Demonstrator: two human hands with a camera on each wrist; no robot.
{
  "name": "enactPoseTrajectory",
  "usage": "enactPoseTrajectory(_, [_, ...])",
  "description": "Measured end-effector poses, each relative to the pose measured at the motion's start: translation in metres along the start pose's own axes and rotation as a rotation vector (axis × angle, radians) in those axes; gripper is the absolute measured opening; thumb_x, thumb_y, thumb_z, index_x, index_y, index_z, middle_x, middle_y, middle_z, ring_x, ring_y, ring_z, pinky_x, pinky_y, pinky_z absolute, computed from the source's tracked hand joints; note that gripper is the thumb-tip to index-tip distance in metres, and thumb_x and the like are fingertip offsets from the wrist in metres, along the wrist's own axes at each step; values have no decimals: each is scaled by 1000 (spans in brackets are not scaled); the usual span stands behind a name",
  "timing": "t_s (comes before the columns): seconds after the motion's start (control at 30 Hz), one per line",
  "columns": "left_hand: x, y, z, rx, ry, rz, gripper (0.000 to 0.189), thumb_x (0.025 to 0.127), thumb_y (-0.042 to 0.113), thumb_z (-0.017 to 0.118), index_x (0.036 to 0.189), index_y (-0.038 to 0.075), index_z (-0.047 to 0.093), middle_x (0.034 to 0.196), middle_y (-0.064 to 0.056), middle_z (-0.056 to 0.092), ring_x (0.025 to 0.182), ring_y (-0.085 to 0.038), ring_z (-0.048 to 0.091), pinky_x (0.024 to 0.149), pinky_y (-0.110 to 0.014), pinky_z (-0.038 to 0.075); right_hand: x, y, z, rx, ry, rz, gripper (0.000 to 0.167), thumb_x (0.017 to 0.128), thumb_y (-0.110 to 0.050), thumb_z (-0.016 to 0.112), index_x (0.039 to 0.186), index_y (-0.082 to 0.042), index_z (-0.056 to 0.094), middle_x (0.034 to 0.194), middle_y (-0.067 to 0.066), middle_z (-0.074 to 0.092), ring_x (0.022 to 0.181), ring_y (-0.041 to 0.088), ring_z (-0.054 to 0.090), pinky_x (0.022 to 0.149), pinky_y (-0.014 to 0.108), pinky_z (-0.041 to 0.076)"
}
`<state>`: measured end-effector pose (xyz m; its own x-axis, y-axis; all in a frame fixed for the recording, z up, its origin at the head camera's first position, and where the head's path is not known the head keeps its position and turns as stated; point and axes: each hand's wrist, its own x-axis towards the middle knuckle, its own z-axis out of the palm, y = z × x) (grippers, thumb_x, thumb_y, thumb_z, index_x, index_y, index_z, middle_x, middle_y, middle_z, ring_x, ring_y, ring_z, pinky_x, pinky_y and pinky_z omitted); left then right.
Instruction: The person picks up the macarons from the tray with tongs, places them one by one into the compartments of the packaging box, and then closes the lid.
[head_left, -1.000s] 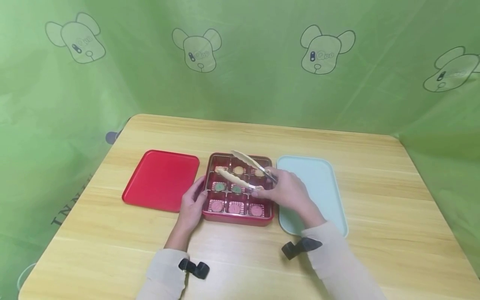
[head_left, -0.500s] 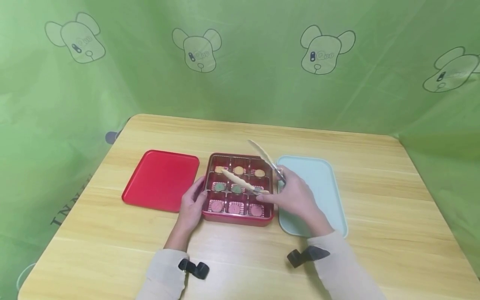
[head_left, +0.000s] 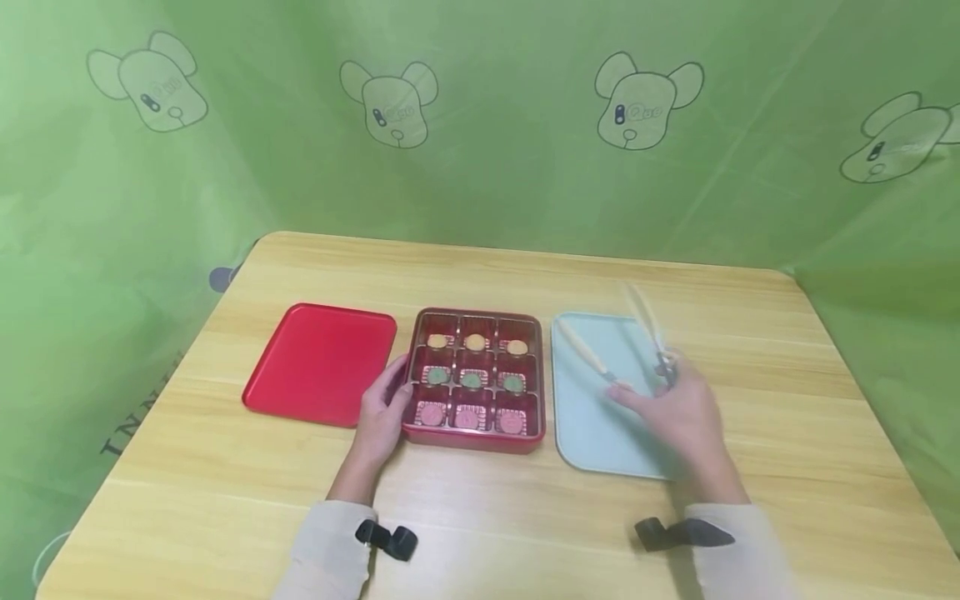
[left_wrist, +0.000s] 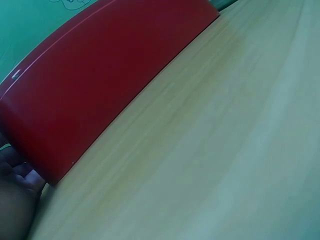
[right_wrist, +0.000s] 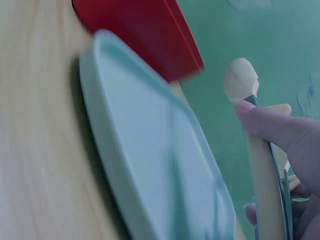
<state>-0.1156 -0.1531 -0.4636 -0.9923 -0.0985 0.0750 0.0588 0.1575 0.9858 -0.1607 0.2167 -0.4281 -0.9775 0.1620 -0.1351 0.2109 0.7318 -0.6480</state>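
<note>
My left hand (head_left: 381,421) holds the left side of a red box (head_left: 472,444), its thumb at the rim. The box has a clear divided insert. Its compartments hold round pieces in rows: yellow (head_left: 476,342) at the back, green (head_left: 470,381) in the middle, pink (head_left: 467,417) in front. To the right, my right hand (head_left: 686,417) grips food tongs (head_left: 581,346) with pale tips and metal arms. The tongs are spread, with nothing between their tips, above a light blue tray (head_left: 585,425). In the right wrist view, thumb and fingers lie round the tongs (right_wrist: 262,170).
A flat red lid or tray (head_left: 322,362) lies left of the box. The blue tray sits close to the box's right side. All stand on a wooden table (head_left: 465,533), backed by a green curtain (head_left: 517,192) with bear-head outlines.
My right hand has carried the tongs rightward from over the box to above the blue tray, uncovering the compartments. The left hand stays at the box.
</note>
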Motion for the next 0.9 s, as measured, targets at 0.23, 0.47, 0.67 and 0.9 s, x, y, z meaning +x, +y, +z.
enactPoseTrajectory(0.23, [1,-1,0,-7,7,12,47,93,-1,45,140,-6,38,144,-24,39,135,-36,36,113,-43,30,2,54,-35,119,95,287,123,59,-69,73,149,-4,20,138,28,41,119,47,41,92,63,38])
enactPoseTrajectory(0.47, [2,-2,0,-15,2,16,47,94,-2,45,140,-6,38,144,-24,40,134,-36,37,112,-43,32,-1,101,-63,97,173,424,120,57,-68,75,143,1,28,132,28,43,109,45,44,83,59,41])
enactPoseTrajectory(0.67, [2,0,1,-13,3,29,47,93,-2,45,139,-7,38,143,-24,40,134,-36,37,112,-43,32,-1,127,-69,90,199,501,124,53,-71,75,140,6,32,130,30,40,106,41,42,76,51,43])
enactPoseTrajectory(0.9, [2,2,2,-2,10,33,47,93,-3,45,139,-7,38,142,-25,41,134,-36,37,113,-43,30,1,133,-74,27,179,519,128,54,-77,70,137,13,32,136,40,22,108,47,29,83,59,38])
